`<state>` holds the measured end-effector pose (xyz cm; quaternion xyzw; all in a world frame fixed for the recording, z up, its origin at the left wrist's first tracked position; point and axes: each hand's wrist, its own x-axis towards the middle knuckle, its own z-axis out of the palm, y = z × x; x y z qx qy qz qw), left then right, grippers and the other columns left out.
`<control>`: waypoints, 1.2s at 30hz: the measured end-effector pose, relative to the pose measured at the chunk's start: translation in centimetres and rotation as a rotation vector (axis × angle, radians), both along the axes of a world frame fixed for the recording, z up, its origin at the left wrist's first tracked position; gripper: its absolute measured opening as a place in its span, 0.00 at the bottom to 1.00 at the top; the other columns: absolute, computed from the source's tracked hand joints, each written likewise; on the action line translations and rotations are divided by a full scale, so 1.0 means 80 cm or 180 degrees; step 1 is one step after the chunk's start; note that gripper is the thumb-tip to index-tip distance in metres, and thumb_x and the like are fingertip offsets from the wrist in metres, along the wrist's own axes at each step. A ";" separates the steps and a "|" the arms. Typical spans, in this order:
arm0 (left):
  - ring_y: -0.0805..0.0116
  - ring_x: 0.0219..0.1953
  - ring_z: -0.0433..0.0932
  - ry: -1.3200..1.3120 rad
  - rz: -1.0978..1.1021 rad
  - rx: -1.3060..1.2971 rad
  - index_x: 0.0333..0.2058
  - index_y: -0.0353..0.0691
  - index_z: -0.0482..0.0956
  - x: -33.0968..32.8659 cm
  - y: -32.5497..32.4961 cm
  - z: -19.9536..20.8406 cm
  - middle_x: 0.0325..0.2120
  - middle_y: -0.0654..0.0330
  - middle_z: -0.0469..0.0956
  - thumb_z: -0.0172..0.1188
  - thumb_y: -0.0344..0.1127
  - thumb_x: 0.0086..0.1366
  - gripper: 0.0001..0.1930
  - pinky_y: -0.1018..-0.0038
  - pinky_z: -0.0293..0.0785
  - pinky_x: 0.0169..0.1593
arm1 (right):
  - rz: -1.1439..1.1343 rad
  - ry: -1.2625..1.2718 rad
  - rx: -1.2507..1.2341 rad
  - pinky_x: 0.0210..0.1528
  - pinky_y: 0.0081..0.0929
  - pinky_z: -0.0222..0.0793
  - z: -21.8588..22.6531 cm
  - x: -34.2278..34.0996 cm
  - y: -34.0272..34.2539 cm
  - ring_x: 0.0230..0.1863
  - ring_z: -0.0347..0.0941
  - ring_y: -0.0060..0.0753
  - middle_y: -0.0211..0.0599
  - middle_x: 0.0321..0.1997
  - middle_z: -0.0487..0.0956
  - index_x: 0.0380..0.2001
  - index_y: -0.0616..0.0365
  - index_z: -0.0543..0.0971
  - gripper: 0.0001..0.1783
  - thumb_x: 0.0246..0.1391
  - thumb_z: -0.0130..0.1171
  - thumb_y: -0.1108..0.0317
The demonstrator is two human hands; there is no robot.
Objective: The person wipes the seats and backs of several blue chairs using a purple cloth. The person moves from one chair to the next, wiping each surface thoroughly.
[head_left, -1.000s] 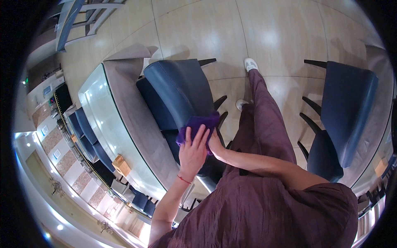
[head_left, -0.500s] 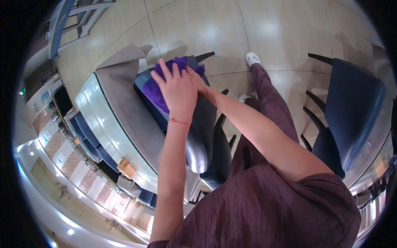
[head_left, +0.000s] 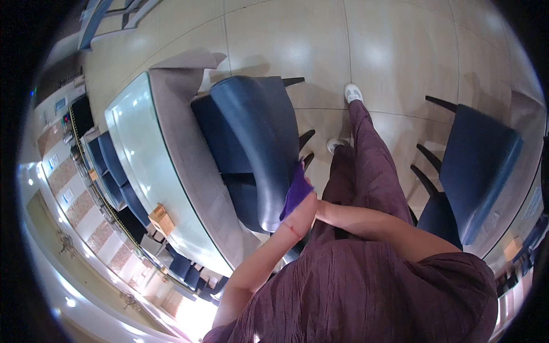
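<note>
The left hand [head_left: 306, 209] touches a thin purple fabric cloth [head_left: 297, 192], which juts out just beyond it, against the edge of a dark blue, leather-look chair [head_left: 251, 123]. The right hand [head_left: 321, 211] sits close beside (fingers hidden, so I can't tell whether either grips). A loose corner could snag on the slim black chair leg [head_left: 309, 162] past the left hand; pushing hard leftward might knock the chair into the glass-topped worktop [head_left: 130, 128].
</note>
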<state>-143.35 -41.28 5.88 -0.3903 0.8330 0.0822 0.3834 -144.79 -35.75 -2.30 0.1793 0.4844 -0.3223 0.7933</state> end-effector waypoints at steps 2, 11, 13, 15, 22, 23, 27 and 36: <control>0.46 0.69 0.62 0.0280 0.0062 -0.0075 0.59 0.24 0.72 0.005 0.014 0.043 0.63 0.42 0.69 0.49 0.35 0.66 0.26 0.61 0.57 0.71 | -0.1023 0.0042 -0.0005 0.77 0.41 0.45 0.047 0.021 0.019 0.76 0.53 0.47 0.47 0.71 0.67 0.69 0.57 0.66 0.29 0.69 0.41 0.58; 0.35 0.73 0.51 0.2297 0.2714 -0.1513 0.68 0.29 0.59 0.046 0.038 0.032 0.71 0.43 0.55 0.54 0.36 0.67 0.33 0.49 0.51 0.73 | 0.1387 0.1909 -0.2716 0.63 0.46 0.63 0.052 -0.057 -0.067 0.59 0.69 0.55 0.54 0.58 0.74 0.53 0.65 0.74 0.17 0.62 0.51 0.73; 0.35 0.73 0.50 0.2380 0.2836 -0.1965 0.67 0.28 0.59 0.045 0.015 0.015 0.71 0.41 0.55 0.53 0.35 0.68 0.32 0.50 0.51 0.73 | 0.1807 0.3407 -0.4118 0.62 0.53 0.62 0.086 -0.052 -0.137 0.58 0.66 0.65 0.58 0.61 0.71 0.49 0.66 0.77 0.17 0.56 0.55 0.73; 0.33 0.73 0.49 0.2728 0.2991 -0.2068 0.68 0.28 0.58 0.049 -0.028 0.003 0.70 0.38 0.54 0.50 0.32 0.68 0.31 0.51 0.48 0.74 | 0.2091 0.4073 -0.5289 0.67 0.50 0.61 0.087 -0.042 -0.205 0.65 0.62 0.64 0.51 0.68 0.68 0.45 0.65 0.79 0.15 0.54 0.56 0.73; 0.34 0.71 0.55 0.3194 0.4083 -0.2167 0.67 0.24 0.54 0.064 -0.079 0.013 0.69 0.36 0.56 0.51 0.44 0.73 0.35 0.55 0.57 0.71 | 0.2783 0.4526 -0.6642 0.69 0.66 0.55 0.089 0.010 -0.319 0.72 0.60 0.57 0.37 0.69 0.70 0.49 0.50 0.84 0.16 0.58 0.61 0.64; 0.34 0.70 0.55 0.3113 0.4152 -0.2182 0.67 0.23 0.54 0.062 -0.065 0.013 0.69 0.36 0.56 0.53 0.45 0.72 0.36 0.55 0.57 0.71 | 0.2839 0.4610 -0.6768 0.69 0.65 0.55 0.089 0.012 -0.309 0.71 0.60 0.56 0.39 0.67 0.71 0.48 0.52 0.84 0.15 0.57 0.60 0.65; 0.38 0.72 0.54 0.2300 0.3811 -0.2142 0.67 0.23 0.53 0.044 0.032 0.017 0.69 0.37 0.55 0.64 0.49 0.62 0.46 0.54 0.54 0.72 | 0.3464 0.4234 -0.7389 0.70 0.58 0.55 0.089 -0.010 -0.232 0.68 0.63 0.52 0.43 0.59 0.77 0.44 0.61 0.82 0.15 0.57 0.56 0.65; 0.31 0.72 0.49 0.1646 0.3657 -0.2149 0.61 0.27 0.67 0.020 0.183 0.016 0.65 0.41 0.60 0.64 0.53 0.60 0.40 0.40 0.48 0.71 | 0.4138 0.2914 -0.7939 0.72 0.50 0.53 0.111 -0.064 -0.093 0.70 0.62 0.46 0.42 0.67 0.71 0.60 0.60 0.73 0.27 0.56 0.53 0.65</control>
